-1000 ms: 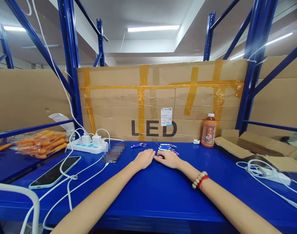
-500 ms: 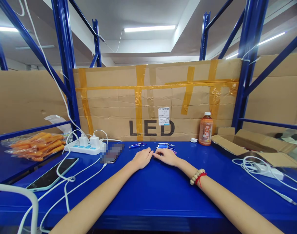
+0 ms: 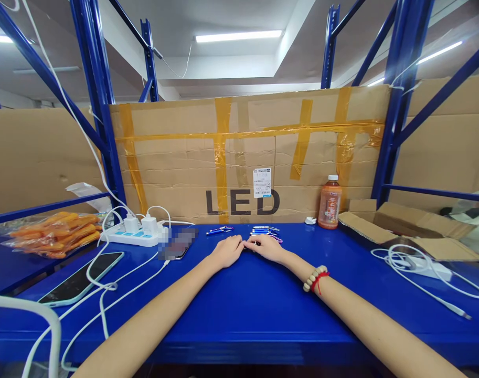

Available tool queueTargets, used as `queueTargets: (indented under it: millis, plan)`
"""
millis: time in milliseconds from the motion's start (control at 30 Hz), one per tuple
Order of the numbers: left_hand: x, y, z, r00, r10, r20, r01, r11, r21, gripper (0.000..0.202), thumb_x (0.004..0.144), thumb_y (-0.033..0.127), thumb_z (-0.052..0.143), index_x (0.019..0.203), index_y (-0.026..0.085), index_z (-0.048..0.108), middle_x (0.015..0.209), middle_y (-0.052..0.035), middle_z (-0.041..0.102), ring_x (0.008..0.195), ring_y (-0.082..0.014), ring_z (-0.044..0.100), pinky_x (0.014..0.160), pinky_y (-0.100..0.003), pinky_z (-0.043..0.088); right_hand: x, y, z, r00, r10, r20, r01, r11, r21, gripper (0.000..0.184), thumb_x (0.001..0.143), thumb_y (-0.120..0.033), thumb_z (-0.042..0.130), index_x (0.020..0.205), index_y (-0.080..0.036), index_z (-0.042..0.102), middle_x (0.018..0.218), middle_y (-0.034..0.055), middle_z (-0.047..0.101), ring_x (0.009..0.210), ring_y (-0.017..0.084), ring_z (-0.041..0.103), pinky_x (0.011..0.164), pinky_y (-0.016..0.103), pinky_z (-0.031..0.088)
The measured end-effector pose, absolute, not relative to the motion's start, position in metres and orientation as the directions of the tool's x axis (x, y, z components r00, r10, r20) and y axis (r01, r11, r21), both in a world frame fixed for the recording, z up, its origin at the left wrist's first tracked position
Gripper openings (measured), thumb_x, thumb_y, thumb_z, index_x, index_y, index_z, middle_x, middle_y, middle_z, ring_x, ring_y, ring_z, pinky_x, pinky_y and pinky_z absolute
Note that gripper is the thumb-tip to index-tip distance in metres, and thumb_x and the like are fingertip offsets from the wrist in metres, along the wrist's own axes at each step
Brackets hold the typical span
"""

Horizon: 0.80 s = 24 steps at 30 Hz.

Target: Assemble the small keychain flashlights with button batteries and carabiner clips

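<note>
Both my arms reach forward over the blue table [image 3: 243,310]. My left hand [image 3: 226,250] and my right hand [image 3: 267,247] rest on it side by side, fingertips meeting around a small dark pen-like keychain [image 3: 254,243]; both hands' fingers are curled on it. Just behind my right hand lies a small heap of blue keychain pens [image 3: 266,231]. A single blue pen [image 3: 219,230] lies behind my left hand. A bead bracelet with a red cord [image 3: 315,277] is on my right wrist.
A white power strip [image 3: 134,237] with chargers and white cables sits at the left, beside a phone [image 3: 82,277]. An orange drink bottle [image 3: 329,202] stands by the taped LED cardboard wall [image 3: 243,157]. At the right are an open carton [image 3: 412,231] and another white cable [image 3: 420,268].
My hands have drawn slightly closer together around the small keychain. The view has tilted a little, so everything sits lower and to the left.
</note>
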State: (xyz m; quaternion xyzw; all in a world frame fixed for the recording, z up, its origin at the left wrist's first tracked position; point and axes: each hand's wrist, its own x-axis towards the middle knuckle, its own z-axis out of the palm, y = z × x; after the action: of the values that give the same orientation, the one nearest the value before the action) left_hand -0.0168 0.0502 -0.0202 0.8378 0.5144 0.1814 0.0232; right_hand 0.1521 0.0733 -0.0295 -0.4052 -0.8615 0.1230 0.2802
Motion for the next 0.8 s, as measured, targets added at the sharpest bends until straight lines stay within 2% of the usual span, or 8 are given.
queueTargets:
  millis: [100,233,433,567,800]
  plan:
    - [-0.016,0.051,-0.021,0.397,0.873,0.284,0.857,-0.463,0.226,0.029,0.090,0.037,0.042,0.098,0.013,0.056,0.095,-0.0058,0.060,0.087,-0.0169,0.058,0.079,-0.038,0.046,0.152,0.074,-0.029,-0.483,0.782,0.394,0.643,0.622,-0.447,0.046,0.087,-0.052,0.039,0.070,-0.017,0.063,0.065,0.0012,0.062,0.062,0.014,0.055,0.059,0.024,0.037]
    - [-0.016,0.052,-0.022,0.396,0.872,0.287,0.852,-0.466,0.239,0.032,0.092,0.038,0.037,0.100,0.013,0.056,0.097,-0.0065,0.060,0.090,-0.0176,0.057,0.082,-0.039,0.045,0.153,0.077,-0.030,-0.407,0.804,0.433,0.651,0.588,-0.479,0.048,0.090,-0.050,0.031,0.077,-0.015,0.061,0.066,0.0015,0.061,0.057,0.013,0.053,0.057,0.024,0.037]
    - [-0.017,0.052,-0.023,0.405,0.868,0.287,0.828,-0.482,0.286,0.031,0.093,0.036,0.036,0.103,0.013,0.054,0.100,-0.0073,0.060,0.094,-0.0185,0.057,0.085,-0.040,0.043,0.155,0.079,-0.032,-0.418,0.789,0.450,0.598,0.612,-0.517,0.048,0.087,-0.054,0.037,0.079,-0.015,0.064,0.069,0.0020,0.062,0.060,0.013,0.055,0.058,0.023,0.040]
    - [-0.018,0.051,-0.023,0.381,0.878,0.290,0.808,-0.469,0.356,0.030,0.092,0.036,0.037,0.102,0.014,0.055,0.098,-0.0064,0.060,0.092,-0.0180,0.057,0.084,-0.040,0.044,0.154,0.080,-0.033,-0.475,0.764,0.437,0.540,0.645,-0.540,0.048,0.085,-0.054,0.040,0.084,-0.014,0.066,0.068,0.0018,0.063,0.055,0.012,0.054,0.056,0.023,0.042]
    - [-0.022,0.062,-0.025,0.236,0.920,0.313,0.734,-0.380,0.563,0.028,0.089,0.036,0.046,0.102,0.013,0.056,0.098,-0.0059,0.060,0.086,-0.0164,0.059,0.079,-0.038,0.048,0.153,0.079,-0.032,-0.494,0.737,0.461,0.499,0.674,-0.544,0.040,0.087,-0.046,0.043,0.087,-0.015,0.068,0.084,0.0053,0.067,0.079,0.018,0.058,0.071,0.028,0.042]
